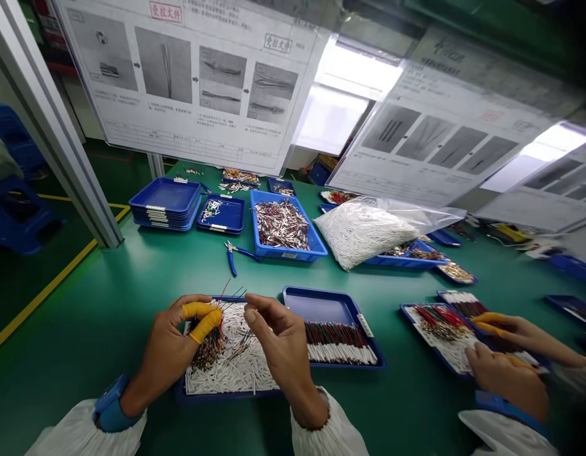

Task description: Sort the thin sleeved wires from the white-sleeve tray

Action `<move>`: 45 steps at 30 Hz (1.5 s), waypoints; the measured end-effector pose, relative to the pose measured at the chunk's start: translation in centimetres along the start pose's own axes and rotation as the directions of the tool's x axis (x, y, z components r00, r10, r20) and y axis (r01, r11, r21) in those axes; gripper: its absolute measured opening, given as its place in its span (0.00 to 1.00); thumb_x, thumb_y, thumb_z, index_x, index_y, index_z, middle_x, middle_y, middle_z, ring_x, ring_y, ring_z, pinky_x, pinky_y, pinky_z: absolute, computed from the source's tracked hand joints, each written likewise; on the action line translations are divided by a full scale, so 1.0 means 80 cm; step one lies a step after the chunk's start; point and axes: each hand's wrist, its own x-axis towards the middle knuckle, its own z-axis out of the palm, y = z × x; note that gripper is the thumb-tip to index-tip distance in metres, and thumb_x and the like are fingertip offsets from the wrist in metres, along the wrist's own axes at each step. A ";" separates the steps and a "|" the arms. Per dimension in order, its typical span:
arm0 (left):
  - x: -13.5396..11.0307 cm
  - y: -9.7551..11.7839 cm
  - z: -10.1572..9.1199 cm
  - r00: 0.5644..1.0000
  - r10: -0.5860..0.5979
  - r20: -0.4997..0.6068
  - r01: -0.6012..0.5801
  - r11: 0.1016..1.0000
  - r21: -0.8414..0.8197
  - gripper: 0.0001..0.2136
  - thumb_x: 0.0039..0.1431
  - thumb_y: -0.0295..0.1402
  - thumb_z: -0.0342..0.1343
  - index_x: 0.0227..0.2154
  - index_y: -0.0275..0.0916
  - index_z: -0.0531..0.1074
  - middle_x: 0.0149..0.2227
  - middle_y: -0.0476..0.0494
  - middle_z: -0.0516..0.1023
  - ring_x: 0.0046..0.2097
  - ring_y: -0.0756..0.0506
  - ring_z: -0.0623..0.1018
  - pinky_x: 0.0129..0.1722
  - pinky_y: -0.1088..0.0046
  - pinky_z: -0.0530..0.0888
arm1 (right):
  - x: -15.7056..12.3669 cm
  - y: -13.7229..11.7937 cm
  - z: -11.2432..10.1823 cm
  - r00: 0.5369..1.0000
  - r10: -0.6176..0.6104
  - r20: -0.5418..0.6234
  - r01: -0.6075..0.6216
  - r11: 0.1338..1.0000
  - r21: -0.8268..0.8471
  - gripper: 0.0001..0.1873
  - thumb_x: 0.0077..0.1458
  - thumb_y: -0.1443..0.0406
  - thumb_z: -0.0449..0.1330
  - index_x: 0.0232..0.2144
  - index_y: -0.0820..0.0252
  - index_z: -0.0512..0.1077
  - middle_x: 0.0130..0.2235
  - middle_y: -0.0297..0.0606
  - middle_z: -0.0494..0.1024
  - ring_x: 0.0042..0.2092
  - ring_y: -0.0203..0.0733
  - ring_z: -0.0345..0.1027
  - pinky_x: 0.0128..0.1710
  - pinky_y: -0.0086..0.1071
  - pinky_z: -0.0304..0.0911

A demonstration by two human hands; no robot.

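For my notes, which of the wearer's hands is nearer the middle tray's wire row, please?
Right: right hand is just left of the wire row, left hand farther left.

Exposure moderate overall. Strongest light: window (331, 119) at the back, blown out to white. Table (354, 271) shows a pale sheen mid-area, darker green toward the near edge. Glare on clear plastic bag (428, 214). Left hand (167, 339) and right hand (284, 339) fairly sharp. Small print on hanging sheet (172, 120) soft. Wide-angle stretch toward edges; right margin falls to black, co-worker's sleeve (575, 387) blurred there.
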 end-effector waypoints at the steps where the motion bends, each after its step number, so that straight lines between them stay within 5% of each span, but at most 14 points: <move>1: -0.001 0.000 0.001 1.000 0.004 0.017 -0.004 1.000 0.005 0.08 0.52 0.43 0.64 0.28 0.45 0.82 0.41 0.45 0.83 0.42 0.41 0.83 0.44 0.64 0.80 | 0.003 -0.002 0.001 0.999 0.031 -0.008 -0.031 0.998 0.056 0.17 0.56 0.56 0.68 0.45 0.57 0.80 0.38 0.40 0.80 0.38 0.45 0.71 0.38 0.39 0.67; 7: -0.005 0.000 0.004 0.993 0.071 0.091 -0.074 0.996 0.039 0.05 0.53 0.40 0.64 0.29 0.47 0.81 0.42 0.46 0.83 0.45 0.41 0.82 0.44 0.65 0.80 | 0.004 -0.008 0.008 0.998 0.018 -0.054 -0.009 0.985 0.172 0.11 0.56 0.57 0.68 0.29 0.59 0.78 0.28 0.34 0.75 0.32 0.39 0.65 0.33 0.32 0.62; 12: -0.004 -0.001 0.003 0.992 0.107 0.060 -0.110 0.993 0.047 0.05 0.53 0.40 0.64 0.29 0.47 0.81 0.42 0.46 0.83 0.45 0.41 0.82 0.45 0.65 0.79 | 0.009 0.001 -0.001 0.998 0.058 -0.037 -0.049 0.977 0.206 0.14 0.56 0.57 0.67 0.26 0.59 0.74 0.25 0.29 0.69 0.29 0.35 0.60 0.30 0.30 0.58; 16: -0.002 -0.004 0.002 0.996 0.087 0.004 -0.087 0.995 0.057 0.07 0.55 0.41 0.63 0.29 0.46 0.82 0.42 0.46 0.83 0.44 0.42 0.82 0.45 0.64 0.79 | 0.028 0.010 -0.030 0.999 -0.045 -0.016 0.043 0.994 -0.101 0.10 0.60 0.58 0.64 0.31 0.59 0.77 0.29 0.34 0.76 0.31 0.40 0.66 0.33 0.32 0.61; 18: -0.002 -0.006 0.003 0.996 0.086 -0.006 -0.085 0.995 0.056 0.07 0.54 0.41 0.63 0.29 0.46 0.81 0.42 0.46 0.83 0.43 0.42 0.82 0.45 0.64 0.79 | 0.036 0.015 -0.040 0.989 -0.110 0.098 0.141 0.899 -0.413 0.06 0.60 0.64 0.63 0.32 0.59 0.79 0.31 0.37 0.79 0.33 0.41 0.68 0.34 0.34 0.61; 20: -0.002 -0.007 0.003 0.996 0.089 -0.001 -0.088 0.994 0.060 0.07 0.54 0.41 0.63 0.29 0.46 0.81 0.42 0.46 0.83 0.44 0.41 0.82 0.45 0.64 0.79 | 0.040 0.020 -0.042 0.961 -0.101 0.259 0.256 0.683 -0.684 0.05 0.60 0.69 0.63 0.34 0.59 0.80 0.34 0.39 0.81 0.35 0.43 0.71 0.38 0.35 0.61; 22: -0.002 -0.009 0.003 0.996 0.090 0.009 -0.091 0.994 0.068 0.06 0.53 0.41 0.64 0.30 0.47 0.81 0.42 0.46 0.83 0.45 0.41 0.82 0.45 0.64 0.79 | 0.042 0.026 -0.034 0.930 -0.049 0.363 0.340 0.484 -0.806 0.06 0.60 0.69 0.63 0.37 0.57 0.81 0.37 0.40 0.82 0.39 0.46 0.72 0.40 0.36 0.60; 25: -0.003 -0.010 0.003 0.996 0.090 0.027 -0.092 0.992 0.082 0.06 0.53 0.41 0.64 0.31 0.47 0.81 0.43 0.46 0.82 0.46 0.41 0.81 0.45 0.64 0.79 | 0.041 0.033 -0.018 0.916 -0.020 0.401 0.377 0.389 -0.841 0.07 0.60 0.69 0.62 0.34 0.57 0.81 0.36 0.41 0.81 0.40 0.48 0.71 0.39 0.37 0.58; 34: -0.002 -0.012 0.005 0.996 0.085 0.017 -0.086 0.992 0.092 0.07 0.53 0.42 0.63 0.31 0.47 0.82 0.42 0.46 0.82 0.45 0.41 0.82 0.45 0.64 0.79 | 0.036 0.042 -0.031 0.926 -0.068 0.371 0.359 0.457 -0.814 0.06 0.59 0.72 0.62 0.32 0.58 0.77 0.35 0.38 0.80 0.38 0.44 0.69 0.39 0.35 0.59; 40: -0.003 -0.012 0.007 0.998 0.060 0.001 -0.060 0.995 0.076 0.07 0.53 0.42 0.63 0.30 0.47 0.82 0.42 0.46 0.83 0.44 0.41 0.82 0.43 0.66 0.80 | 0.030 0.030 -0.036 0.971 -0.090 0.223 0.188 0.862 -0.471 0.08 0.63 0.66 0.58 0.31 0.59 0.73 0.31 0.36 0.77 0.33 0.41 0.68 0.30 0.31 0.60; 45: -0.003 -0.011 0.008 0.999 0.034 -0.001 -0.034 0.998 0.057 0.06 0.53 0.41 0.63 0.31 0.47 0.82 0.42 0.46 0.83 0.42 0.42 0.82 0.42 0.66 0.80 | 0.020 0.016 -0.025 0.964 -0.104 0.245 0.178 0.936 -0.302 0.10 0.64 0.63 0.57 0.32 0.59 0.73 0.31 0.37 0.77 0.33 0.41 0.70 0.30 0.31 0.62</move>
